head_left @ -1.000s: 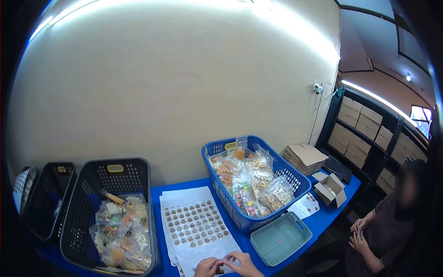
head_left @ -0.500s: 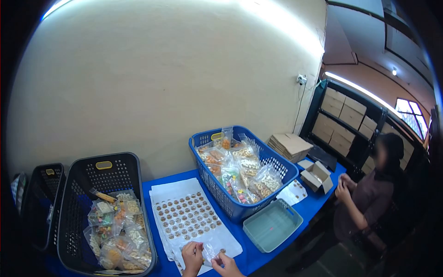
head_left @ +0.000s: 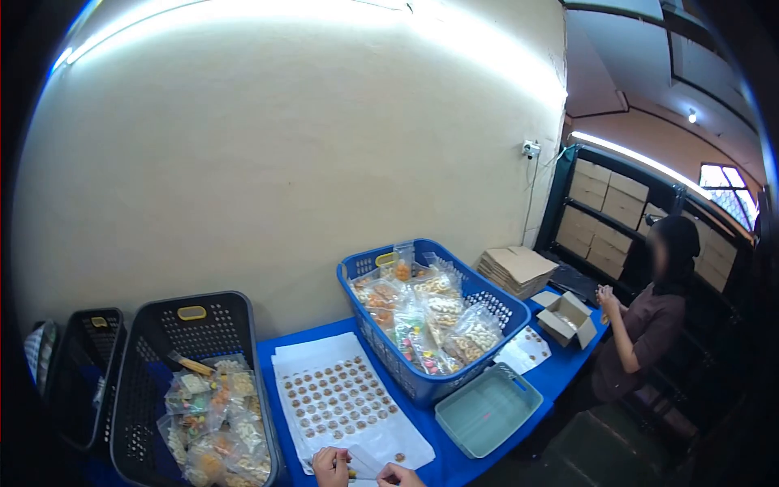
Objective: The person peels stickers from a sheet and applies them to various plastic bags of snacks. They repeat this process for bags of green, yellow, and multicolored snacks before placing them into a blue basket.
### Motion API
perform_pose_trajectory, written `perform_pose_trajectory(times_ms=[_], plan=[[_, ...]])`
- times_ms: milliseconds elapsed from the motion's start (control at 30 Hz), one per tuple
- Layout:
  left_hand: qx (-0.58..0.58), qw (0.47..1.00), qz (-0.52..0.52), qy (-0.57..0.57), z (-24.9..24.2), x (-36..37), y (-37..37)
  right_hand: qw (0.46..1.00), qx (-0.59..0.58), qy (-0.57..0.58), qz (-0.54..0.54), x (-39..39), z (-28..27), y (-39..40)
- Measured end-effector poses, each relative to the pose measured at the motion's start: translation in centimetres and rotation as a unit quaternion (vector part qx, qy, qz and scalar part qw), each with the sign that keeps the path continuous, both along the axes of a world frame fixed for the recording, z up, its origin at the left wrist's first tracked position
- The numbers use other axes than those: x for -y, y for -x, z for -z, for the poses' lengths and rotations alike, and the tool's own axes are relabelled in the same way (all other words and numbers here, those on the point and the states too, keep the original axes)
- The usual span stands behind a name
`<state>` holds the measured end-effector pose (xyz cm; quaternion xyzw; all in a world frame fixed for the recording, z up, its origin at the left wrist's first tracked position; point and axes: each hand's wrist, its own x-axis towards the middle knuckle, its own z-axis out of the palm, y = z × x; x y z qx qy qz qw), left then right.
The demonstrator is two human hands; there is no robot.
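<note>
At the bottom edge, my left hand (head_left: 331, 468) and my right hand (head_left: 399, 476) pinch a clear plastic bag (head_left: 365, 464) between them. Something small and yellowish shows by my left fingertips. The bag is over the lower end of a white sticker sheet (head_left: 341, 438) bearing rows of round brown stickers. To the right of the sheet stands a blue basket (head_left: 418, 390) filled with clear bags of snacks. A black basket (head_left: 130, 406) on the left also holds snack bags.
A grey-green tray (head_left: 489, 410) sits by the blue basket. Behind it are a small open carton (head_left: 565, 318) and stacked flat cardboard (head_left: 517, 271). A person (head_left: 657, 316) stands at the right, hands raised together, before shelves of boxes. Another dark basket (head_left: 85, 381) is at far left.
The view has tilted up, so the table things and my hands sit lower. The clear bag now lies flatter between my hands. The person at the right has raised their hands.
</note>
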<state>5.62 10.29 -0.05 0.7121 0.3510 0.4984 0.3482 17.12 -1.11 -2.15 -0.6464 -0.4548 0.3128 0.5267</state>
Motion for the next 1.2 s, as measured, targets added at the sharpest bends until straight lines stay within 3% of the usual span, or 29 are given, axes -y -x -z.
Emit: perform_pose_trajectory(times_ms=[67,100,167,200,233,267,300,333,400,433,533,600,633,700,733,767,833,900,967,1100,1200], plan=[[0.088,0.979,0.011,0.184,-0.9,0.2,-0.3,0.995,0.031,0.054,-0.082,-0.1,1.0,-1.8],[0.108,0.977,0.024,0.181,-0.8,-0.1,-0.5,0.984,-0.140,0.065,-0.082,-0.1,0.6,-2.2],[0.128,0.962,0.039,0.237,-1.3,-0.3,-1.0,0.875,-0.468,0.096,-0.079,-0.1,-0.7,-2.7],[0.142,0.952,0.045,0.266,-1.4,-0.2,-1.5,0.849,-0.507,0.099,-0.111,-0.1,-0.1,-3.0],[0.282,0.896,0.152,0.309,-0.9,-0.1,-2.7,0.821,-0.543,0.103,-0.141,-0.3,1.1,-3.6],[0.393,0.798,0.199,0.411,-0.3,0.2,-3.5,0.791,-0.579,0.104,-0.169,-0.1,1.7,-4.1],[0.464,0.713,0.256,0.460,0.9,0.1,-4.5,0.812,-0.533,0.136,-0.194,0.9,-2.5,-4.8],[0.525,0.615,0.311,0.500,2.1,0.2,-5.4,0.798,-0.552,0.129,-0.203,1.3,-2.5,-5.5],[0.507,0.657,0.318,0.458,1.7,1.5,-7.5,0.769,-0.591,0.111,-0.216,2.0,-2.0,-7.2],[0.497,0.677,0.325,0.435,1.4,2.0,-8.8,0.734,-0.628,0.168,-0.198,1.8,-1.5,-9.1],[0.323,0.840,0.126,0.417,-0.8,4.2,-12.2,0.776,-0.573,0.062,-0.256,2.3,-1.0,-15.4],[0.276,0.850,0.217,0.393,-2.1,5.1,-13.6,0.705,-0.665,-0.056,-0.241,2.2,-2.2,-18.2],[0.239,0.855,0.256,0.381,-1.3,5.3,-13.9,0.622,-0.705,-0.162,-0.301,2.2,-3.6,-19.1],[0.169,0.863,0.337,0.337,-1.7,6.0,-15.1,0.817,-0.534,-0.064,-0.209,3.2,-6.3,-21.5],[0.142,0.888,0.331,0.284,-2.3,6.5,-16.0,0.889,-0.431,-0.012,-0.156,3.7,-6.8,-22.5],[0.116,0.911,0.323,0.230,-2.9,7.2,-17.1,0.967,-0.220,-0.020,-0.124,3.4,-5.1,-23.2],[0.047,0.937,0.306,0.164,-2.2,7.5,-18.7,0.981,-0.174,0.008,-0.083,4.1,-4.9,-24.2],[0.041,0.913,0.322,0.247,-2.8,8.0,-19.9,0.984,-0.157,0.043,-0.073,5.3,-5.8,-25.4],[0.075,0.888,0.338,0.302,-3.3,8.1,-21.1,0.981,-0.153,0.055,-0.108,5.9,-5.4,-26.9],[0.030,0.880,0.328,0.343,-2.8,7.4,-21.5,0.952,-0.212,0.078,-0.207,6.8,-5.1,-28.4],[0.124,0.886,0.314,0.319,-4.8,8.3,-22.3,0.933,-0.225,0.093,-0.266,7.1,-5.3,-28.7]])
